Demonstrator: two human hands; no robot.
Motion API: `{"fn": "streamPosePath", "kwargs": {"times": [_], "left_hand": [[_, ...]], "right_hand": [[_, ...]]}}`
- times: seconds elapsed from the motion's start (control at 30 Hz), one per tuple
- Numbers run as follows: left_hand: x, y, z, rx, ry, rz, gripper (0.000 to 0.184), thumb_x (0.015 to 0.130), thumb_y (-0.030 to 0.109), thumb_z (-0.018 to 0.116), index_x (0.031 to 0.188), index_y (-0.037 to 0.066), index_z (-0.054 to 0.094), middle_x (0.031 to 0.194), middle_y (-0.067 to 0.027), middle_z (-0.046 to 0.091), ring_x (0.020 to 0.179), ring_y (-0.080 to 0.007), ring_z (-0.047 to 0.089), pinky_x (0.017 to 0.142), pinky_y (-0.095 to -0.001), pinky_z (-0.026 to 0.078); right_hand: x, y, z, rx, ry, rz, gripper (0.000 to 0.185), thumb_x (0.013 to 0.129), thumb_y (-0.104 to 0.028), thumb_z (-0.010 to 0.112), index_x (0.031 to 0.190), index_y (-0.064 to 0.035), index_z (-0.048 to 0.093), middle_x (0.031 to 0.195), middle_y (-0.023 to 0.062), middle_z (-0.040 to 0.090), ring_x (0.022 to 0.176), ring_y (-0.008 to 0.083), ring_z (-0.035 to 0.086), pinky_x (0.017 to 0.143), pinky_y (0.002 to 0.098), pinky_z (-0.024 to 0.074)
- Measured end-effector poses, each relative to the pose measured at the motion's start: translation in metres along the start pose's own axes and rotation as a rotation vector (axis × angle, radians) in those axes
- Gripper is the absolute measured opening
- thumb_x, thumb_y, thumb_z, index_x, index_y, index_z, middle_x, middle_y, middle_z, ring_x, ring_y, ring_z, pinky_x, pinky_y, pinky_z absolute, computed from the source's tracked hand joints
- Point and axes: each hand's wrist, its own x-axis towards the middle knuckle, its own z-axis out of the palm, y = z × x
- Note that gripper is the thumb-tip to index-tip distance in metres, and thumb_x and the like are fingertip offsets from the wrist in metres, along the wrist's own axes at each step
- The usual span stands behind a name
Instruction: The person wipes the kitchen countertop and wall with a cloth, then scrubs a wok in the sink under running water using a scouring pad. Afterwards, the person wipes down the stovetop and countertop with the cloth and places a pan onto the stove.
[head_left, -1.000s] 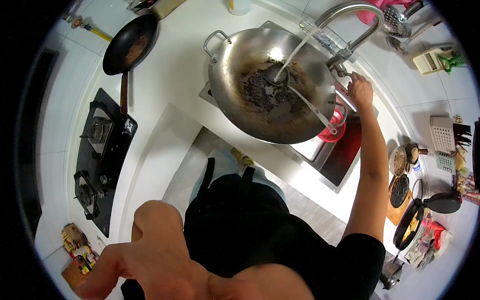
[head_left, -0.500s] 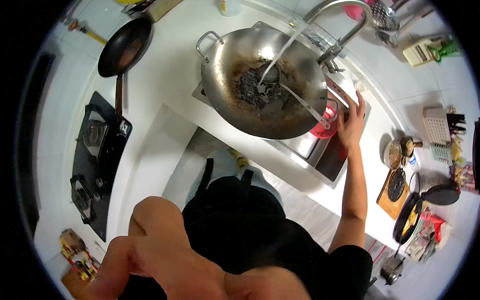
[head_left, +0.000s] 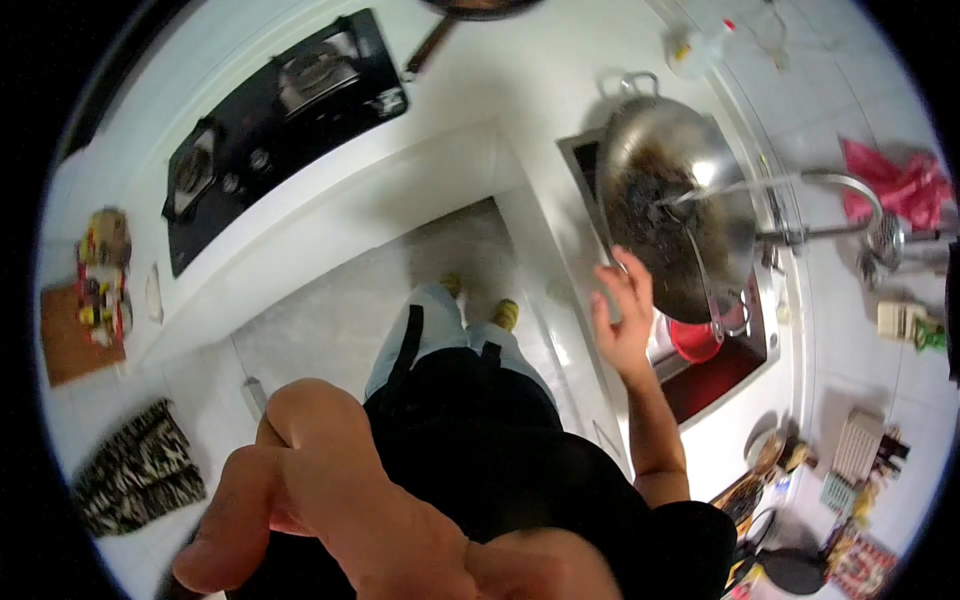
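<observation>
A large steel wok (head_left: 735,215) with dark burnt residue rests over the sink, and a ladle (head_left: 703,275) leans inside it. Water streams from the curved faucet (head_left: 850,182) into the wok. My right hand (head_left: 627,318) is beside the wok's lower left rim, fingers apart and nothing held; whether a fingertip touches the rim is unclear. Close to the camera, my left hand (head_left: 340,490) looms large at the lower left, one finger extended and another bent, with no object visible in it.
A red bowl (head_left: 695,342) sits in the sink (head_left: 720,385) below the wok. The black gas stove (head_left: 285,130) is at upper left, with part of a frying pan (head_left: 480,8) at the top. Near the faucet are a pink cloth (head_left: 895,185) and a plastic bottle (head_left: 703,50).
The view has turned, putting the wok farther right. My right hand has gone from the faucet handle, past the sink's right side, to the wok's near rim. My left hand looks nearly unchanged.
</observation>
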Motion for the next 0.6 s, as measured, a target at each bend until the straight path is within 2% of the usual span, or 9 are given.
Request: {"fn": "streamPosePath", "kwargs": {"times": [0.07, 0.13, 0.2, 0.33, 0.4, 0.43, 0.53, 0.57, 0.6], "left_hand": [[-0.043, -0.006, -0.005, 0.021, -0.017, 0.301, 0.027, 0.092, 0.036, 0.049, 0.106, 0.017, 0.061, 0.128, -0.0056, 0.052, 0.075, -0.0254, 0.061, 0.088, -0.042, 0.029], [-0.064, 0.01, -0.024, 0.005, -0.166, 0.326, 0.021, 0.093, 0.034, 0.045, 0.098, 0.016, 0.054, 0.111, -0.0051, 0.053, 0.079, -0.0228, 0.058, 0.086, -0.0398, 0.031], [-0.084, 0.055, -0.056, -0.027, -0.45, 0.095, 0.027, 0.096, 0.028, 0.037, 0.073, 0.014, 0.041, 0.068, -0.0033, 0.062, 0.067, -0.0131, 0.047, 0.077, -0.0299, 0.036], [-0.16, 0.101, -0.091, 0.138, -0.753, 0.19, 0.023, 0.093, 0.034, 0.044, 0.086, 0.012, 0.05, 0.083, -0.0083, 0.067, 0.071, -0.0195, 0.048, 0.076, -0.0365, 0.032], [-0.223, 0.117, -0.11, 0.159, -0.508, 0.468, 0.021, 0.092, 0.033, 0.047, 0.092, 0.013, 0.054, 0.085, -0.0088, 0.067, 0.072, -0.0196, 0.048, 0.073, -0.0359, 0.033], [-0.244, 0.126, -0.118, 0.172, -0.518, 0.569, 0.019, 0.085, 0.028, 0.055, 0.093, 0.011, 0.054, 0.089, -0.0119, 0.065, 0.074, -0.0209, 0.047, 0.071, -0.0353, 0.031], [-0.33, 0.168, -0.15, 0.364, -0.401, 0.756, 0.022, 0.077, 0.021, 0.065, 0.092, 0.009, 0.055, 0.092, -0.0132, 0.063, 0.075, -0.0211, 0.046, 0.068, -0.0344, 0.03], [-0.363, 0.181, -0.156, 0.454, -0.321, 0.799, 0.021, 0.077, 0.021, 0.065, 0.091, 0.009, 0.055, 0.092, -0.0124, 0.063, 0.076, -0.0203, 0.046, 0.068, -0.0341, 0.031], [-0.395, 0.193, -0.163, 0.543, -0.239, 0.836, 0.02, 0.076, 0.02, 0.065, 0.09, 0.009, 0.055, 0.092, -0.0116, 0.063, 0.076, -0.0195, 0.046, 0.067, -0.0338, 0.031]], "right_hand": [[0.001, -0.021, 0.028, 0.057, -0.071, -0.009, 0.031, 0.076, 0.007, 0.057, 0.106, -0.001, 0.059, 0.125, 0.0165, 0.045, 0.101, 0.0279, 0.057, 0.087, 0.0341, 0.0465], [-0.008, -0.044, 0.063, 0.052, -0.153, -0.019, 0.031, 0.076, 0.005, 0.06, 0.106, -0.0014, 0.059, 0.123, 0.0146, 0.047, 0.1, 0.0257, 0.058, 0.085, 0.0325, 0.0475], [-0.012, -0.059, 0.095, 0.106, -0.203, 0.021, 0.031, 0.076, 0.002, 0.064, 0.106, -0.0032, 0.059, 0.113, 0.0139, 0.053, 0.095, 0.024, 0.059, 0.08, 0.0311, 0.0483], [-0.029, -0.096, 0.174, 0.208, -0.315, 0.05, 0.024, 0.077, -0.003, 0.067, 0.1, -0.0055, 0.06, 0.088, 0.0119, 0.062, 0.077, 0.0223, 0.062, 0.068, 0.03, 0.0488], [-0.027, -0.113, 0.222, 0.226, -0.399, 0.004, 0.019, 0.078, -0.005, 0.066, 0.096, -0.0046, 0.061, 0.082, 0.0112, 0.062, 0.073, 0.0222, 0.062, 0.065, 0.0299, 0.049], [-0.024, -0.127, 0.242, 0.237, -0.435, -0.018, 0.016, 0.079, -0.006, 0.066, 0.094, -0.0042, 0.061, 0.079, 0.0109, 0.063, 0.071, 0.0222, 0.062, 0.064, 0.0299, 0.0491], [-0.01, -0.188, 0.307, 0.269, -0.71, 0.102, 0.011, 0.083, -0.012, 0.062, 0.088, -0.0027, 0.063, 0.079, 0.0117, 0.064, 0.073, 0.0238, 0.063, 0.064, 0.0316, 0.0492], [0.0, -0.217, 0.327, 0.312, -0.834, 0.297, 0.018, 0.088, -0.017, 0.056, 0.083, -0.0017, 0.063, 0.082, 0.0128, 0.065, 0.074, 0.0258, 0.063, 0.065, 0.0342, 0.0491], [0.005, -0.236, 0.357, 0.325, -0.836, 0.179, 0.019, 0.088, -0.018, 0.055, 0.084, -0.0015, 0.063, 0.084, 0.0132, 0.065, 0.075, 0.0262, 0.063, 0.065, 0.0348, 0.049]]}}
